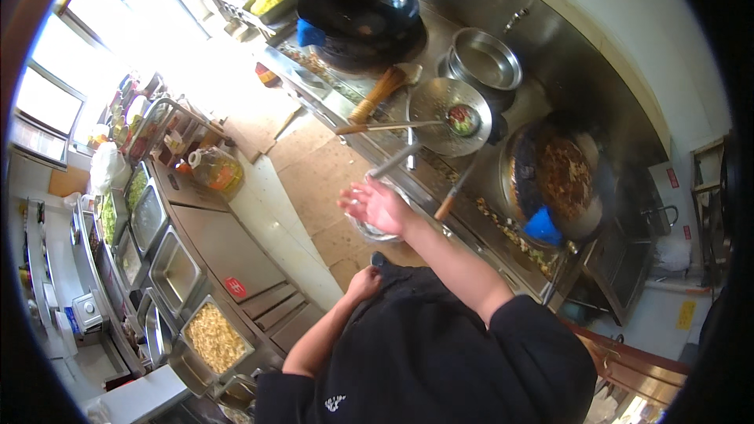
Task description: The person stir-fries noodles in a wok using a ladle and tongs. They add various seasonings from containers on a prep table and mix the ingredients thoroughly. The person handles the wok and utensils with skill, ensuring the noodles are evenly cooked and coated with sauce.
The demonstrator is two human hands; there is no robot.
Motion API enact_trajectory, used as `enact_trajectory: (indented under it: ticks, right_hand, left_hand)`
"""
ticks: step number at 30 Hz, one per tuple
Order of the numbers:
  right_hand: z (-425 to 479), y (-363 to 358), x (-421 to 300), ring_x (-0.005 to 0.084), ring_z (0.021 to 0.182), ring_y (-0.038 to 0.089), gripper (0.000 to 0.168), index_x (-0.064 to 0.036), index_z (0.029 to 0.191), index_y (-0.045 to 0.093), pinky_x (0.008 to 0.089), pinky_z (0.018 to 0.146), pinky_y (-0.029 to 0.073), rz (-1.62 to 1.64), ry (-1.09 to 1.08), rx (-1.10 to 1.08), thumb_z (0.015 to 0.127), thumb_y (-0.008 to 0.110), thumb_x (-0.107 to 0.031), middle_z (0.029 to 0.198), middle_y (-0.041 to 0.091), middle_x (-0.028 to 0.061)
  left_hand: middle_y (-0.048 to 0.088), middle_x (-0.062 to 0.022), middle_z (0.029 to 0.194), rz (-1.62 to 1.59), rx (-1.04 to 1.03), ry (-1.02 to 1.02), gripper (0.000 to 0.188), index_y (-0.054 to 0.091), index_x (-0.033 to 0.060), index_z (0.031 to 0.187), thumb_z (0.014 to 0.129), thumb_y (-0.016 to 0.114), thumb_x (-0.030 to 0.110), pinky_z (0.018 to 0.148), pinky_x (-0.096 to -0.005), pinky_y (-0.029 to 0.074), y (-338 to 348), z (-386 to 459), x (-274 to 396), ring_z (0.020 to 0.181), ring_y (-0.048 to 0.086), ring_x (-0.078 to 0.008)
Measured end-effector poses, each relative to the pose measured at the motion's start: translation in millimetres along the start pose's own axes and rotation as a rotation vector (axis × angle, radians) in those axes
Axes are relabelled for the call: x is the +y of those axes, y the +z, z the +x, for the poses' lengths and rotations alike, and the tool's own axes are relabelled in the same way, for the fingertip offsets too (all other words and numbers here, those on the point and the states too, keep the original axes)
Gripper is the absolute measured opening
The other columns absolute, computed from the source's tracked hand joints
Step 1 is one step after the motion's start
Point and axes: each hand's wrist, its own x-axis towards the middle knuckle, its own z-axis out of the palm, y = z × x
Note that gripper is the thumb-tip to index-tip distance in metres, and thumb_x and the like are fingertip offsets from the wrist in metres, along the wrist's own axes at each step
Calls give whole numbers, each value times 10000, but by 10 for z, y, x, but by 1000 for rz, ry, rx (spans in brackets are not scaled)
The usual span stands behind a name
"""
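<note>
My right hand (377, 206) is stretched out with its fingers apart and nothing visible in it. It is over a round metal vessel (377, 229), mostly hidden, close to a grey cylindrical handle (396, 160). Beyond it, a perforated metal strainer (427, 106) carries a ladle bowl (463, 120) with red and green chopped pieces; its wooden handle (351, 129) juts over the stove edge. A second wooden handle (446, 206) rests nearby. My left hand (365, 282) is curled by my dark clothing at the waist; whether it holds anything is hidden.
On the stove are a black wok (359, 12), a wok with brown food (562, 174), blue cloths (543, 227), stacked metal pots (486, 59) and a bamboo brush (380, 94). Opposite stands a steel counter with food pans (175, 271) and an oil jug (218, 171).
</note>
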Motion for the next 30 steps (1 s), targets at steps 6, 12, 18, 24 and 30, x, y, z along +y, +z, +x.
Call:
enact_trajectory:
  ticks: [6, 12, 18, 24, 30]
  right_hand:
    - [2050, -353, -500, 382, 1398, 266, 1148, -44, 1533, 24, 540, 1072, 339, 387, -243, 532, 795, 678, -631, 1590, 136, 159]
    - [2609, -909, -684, 291, 1023, 539, 442, -57, 1061, 539, 498, 962, 428, 570, -409, 442, 812, 700, -384, 1031, 562, 116]
    - [2029, -510, -519, 301, 661, 605, 140, -71, 840, 482, 453, 646, 543, 594, -822, 514, 894, 558, -176, 720, 552, 108]
    - [1512, -64, -519, 90, 458, 347, 178, -135, 743, 439, 256, 385, 261, 482, -916, 757, 889, 534, -171, 589, 451, -11]
    - [1607, 333, -679, 81, 412, 384, 178, -161, 726, 479, 246, 357, 299, 294, -1038, 839, 881, 561, -194, 573, 485, -28]
  left_hand:
    - [699, -152, 939, -408, 295, -179, 314, 622, -42, 1133, 882, 556, 136, 702, -314, 535, -846, -316, -745, 802, 678, -198]
    - [703, -143, 895, -644, 166, -226, 290, 638, -38, 1110, 899, 560, 145, 642, -290, 527, -1112, -376, -1398, 771, 679, -176]
    - [702, -141, 880, -454, 47, -315, 284, 650, -41, 1092, 900, 561, 149, 633, -290, 520, -1834, 175, -2005, 752, 673, -169]
    - [701, -139, 865, -364, 61, -383, 281, 662, -44, 1073, 900, 563, 153, 624, -291, 513, -2863, 700, -2319, 733, 668, -162]
    - [700, -137, 851, -320, 130, -404, 279, 674, -47, 1055, 901, 564, 158, 614, -292, 506, -3852, 1006, -2677, 714, 662, -155]
